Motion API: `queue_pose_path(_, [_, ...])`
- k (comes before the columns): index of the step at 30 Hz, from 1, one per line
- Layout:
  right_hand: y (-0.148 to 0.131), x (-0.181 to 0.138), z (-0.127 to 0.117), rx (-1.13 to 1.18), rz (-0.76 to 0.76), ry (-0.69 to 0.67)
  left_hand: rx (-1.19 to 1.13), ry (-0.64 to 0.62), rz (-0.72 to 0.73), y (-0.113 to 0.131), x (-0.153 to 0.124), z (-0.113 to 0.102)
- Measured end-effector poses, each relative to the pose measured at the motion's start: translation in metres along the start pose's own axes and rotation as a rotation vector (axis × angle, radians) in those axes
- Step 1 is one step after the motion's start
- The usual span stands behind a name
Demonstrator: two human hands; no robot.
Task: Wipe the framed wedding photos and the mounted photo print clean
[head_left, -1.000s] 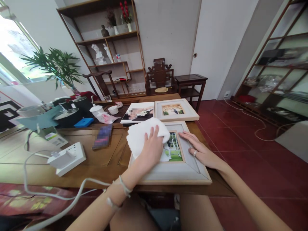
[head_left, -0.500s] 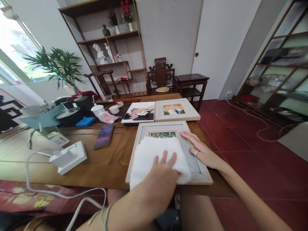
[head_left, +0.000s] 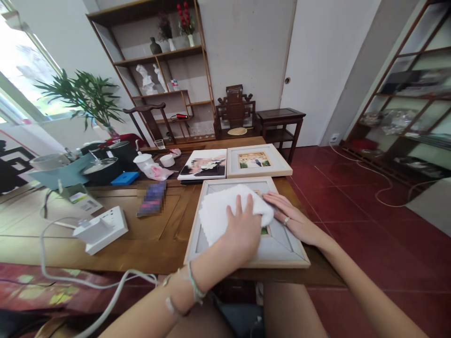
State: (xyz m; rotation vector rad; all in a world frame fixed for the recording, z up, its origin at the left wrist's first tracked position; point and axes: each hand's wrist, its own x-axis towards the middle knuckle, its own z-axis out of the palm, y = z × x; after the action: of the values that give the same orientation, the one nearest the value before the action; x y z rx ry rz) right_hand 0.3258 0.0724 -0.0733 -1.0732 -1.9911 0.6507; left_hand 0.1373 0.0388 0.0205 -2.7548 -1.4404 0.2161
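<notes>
A grey, wood-edged picture frame lies flat at the near edge of the wooden table. My left hand presses a white cloth onto the middle of the frame and hides most of the photo. My right hand, with a ring on one finger, lies flat on the frame's right border, its fingers spread and touching the cloth's edge.
Two more pictures lie behind: an unframed photo print and a white framed photo. To the left are a white power strip with its cable, a blue box, pots and cups. Red tiled floor lies to the right.
My left hand pulled the cloth down to the frame's near edge, then pushed it back up over the photo. My right hand stayed on the frame's right border.
</notes>
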Motion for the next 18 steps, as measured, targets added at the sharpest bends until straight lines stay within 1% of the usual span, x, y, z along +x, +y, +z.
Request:
queue_pose_path(2, [-0.001,0.001,0.0,-0.003,0.011,0.003,0.03,0.09,-0.059,-0.004,0.016,0.002])
queue_pose_path(4, [-0.001,0.001,-0.001,-0.005,0.02,0.006,0.048,0.139,-0.034,-0.006,0.027,0.006])
queue_pose_path(6, [0.001,0.001,-0.001,-0.001,0.019,0.005,0.032,0.116,0.027,-0.006,0.031,0.009])
queue_pose_path(8, [0.004,0.0,0.0,0.009,0.0,0.012,-0.001,0.07,0.063,-0.004,0.03,0.01])
queue_pose_path(11, [0.008,-0.001,0.001,0.03,-0.041,0.037,-0.045,0.006,0.105,0.0,0.018,0.01])
queue_pose_path(13, [0.009,-0.002,0.002,0.042,-0.037,0.05,-0.072,-0.021,0.186,0.003,0.006,0.008])
queue_pose_path(18, [0.002,-0.001,0.001,0.059,0.032,0.053,-0.129,-0.013,0.373,0.012,-0.031,0.001])
